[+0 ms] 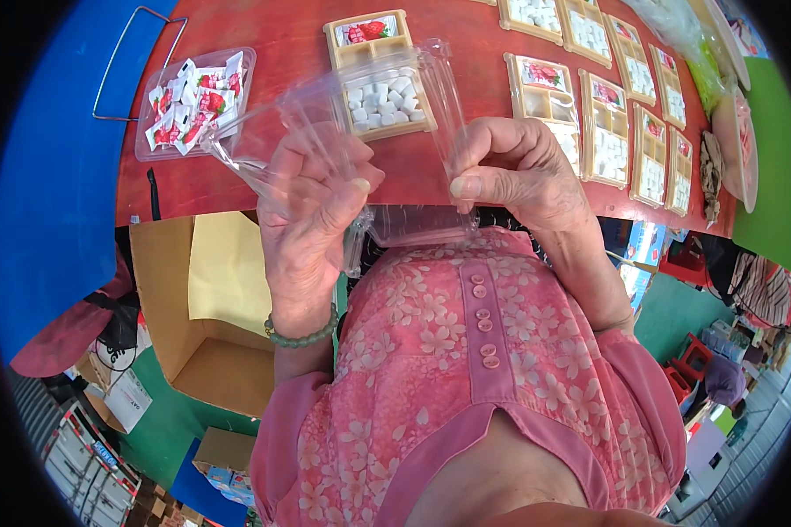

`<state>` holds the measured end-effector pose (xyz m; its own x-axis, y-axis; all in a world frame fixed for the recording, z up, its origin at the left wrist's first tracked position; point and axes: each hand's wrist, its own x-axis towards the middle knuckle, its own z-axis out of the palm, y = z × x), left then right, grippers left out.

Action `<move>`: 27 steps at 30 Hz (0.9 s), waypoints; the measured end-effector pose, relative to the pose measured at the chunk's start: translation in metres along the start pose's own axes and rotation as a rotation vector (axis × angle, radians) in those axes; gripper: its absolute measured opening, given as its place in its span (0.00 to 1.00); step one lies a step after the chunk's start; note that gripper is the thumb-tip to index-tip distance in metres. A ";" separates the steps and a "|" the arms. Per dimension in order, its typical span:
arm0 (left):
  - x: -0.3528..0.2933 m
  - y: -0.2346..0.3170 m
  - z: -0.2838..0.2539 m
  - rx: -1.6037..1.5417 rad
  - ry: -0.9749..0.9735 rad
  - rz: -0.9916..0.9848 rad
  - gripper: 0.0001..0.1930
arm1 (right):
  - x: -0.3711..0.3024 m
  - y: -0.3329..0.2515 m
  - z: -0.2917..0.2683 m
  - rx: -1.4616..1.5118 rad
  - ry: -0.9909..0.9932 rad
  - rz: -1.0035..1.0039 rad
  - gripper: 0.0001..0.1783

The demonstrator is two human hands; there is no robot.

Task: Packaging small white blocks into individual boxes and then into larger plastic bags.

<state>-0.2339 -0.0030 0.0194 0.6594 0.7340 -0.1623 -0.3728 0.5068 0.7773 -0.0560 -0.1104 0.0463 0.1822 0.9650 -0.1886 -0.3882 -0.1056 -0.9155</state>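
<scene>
Between my two hands is a clear plastic clamshell case point(395, 230), held up over the table's near edge. My left hand point(312, 198) has its fingers and thumb closed round the left part of the clear plastic. With thumb and fingertips my right hand point(510, 167) pinches the right edge. Behind the plastic lies a beige tray point(408, 26), with a red-and-white strawberry sachet point(366, 32) in its top compartment and white cube-like pieces point(382, 104) in its lower one. Part of this tray shows only through the plastic.
A clear tub point(248, 83) of strawberry sachets stands at the left beside a bent metal wire frame point(105, 79). Several filled beige trays point(606, 123) sit in rows at the right of the red table point(264, 26). An open cardboard box point(163, 290) stands below the table's near edge.
</scene>
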 end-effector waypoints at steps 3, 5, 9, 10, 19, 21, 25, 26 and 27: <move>-0.004 0.001 -0.001 0.005 -0.027 -0.007 0.22 | 0.000 0.003 0.000 0.024 0.005 0.005 0.05; -0.004 -0.001 -0.006 -0.018 -0.057 0.001 0.22 | 0.002 0.005 0.000 0.046 -0.014 -0.010 0.06; -0.001 -0.002 -0.014 -0.072 -0.079 0.056 0.19 | 0.007 0.004 0.001 0.047 0.060 -0.017 0.05; -0.001 -0.002 -0.015 -0.092 -0.063 0.059 0.18 | 0.009 0.004 0.000 0.042 0.110 -0.036 0.05; 0.002 0.017 -0.053 -0.175 0.012 0.087 0.18 | 0.041 0.006 -0.011 -0.056 0.342 -0.205 0.18; 0.002 0.019 -0.062 -0.173 -0.077 0.080 0.21 | 0.047 0.008 -0.012 -0.177 0.348 -0.192 0.21; 0.002 0.025 -0.074 -0.054 -0.079 0.054 0.23 | 0.059 0.016 -0.014 -0.206 0.318 -0.153 0.21; 0.002 0.026 -0.075 -0.030 -0.074 0.050 0.24 | 0.061 0.018 -0.015 -0.257 0.321 -0.147 0.21; 0.002 0.027 -0.076 -0.005 -0.069 0.045 0.25 | 0.063 0.019 -0.015 -0.307 0.324 -0.139 0.21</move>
<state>-0.2917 0.0465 -0.0061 0.6849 0.7236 -0.0849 -0.4066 0.4763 0.7796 -0.0383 -0.0556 0.0113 0.5050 0.8557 -0.1130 -0.0634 -0.0937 -0.9936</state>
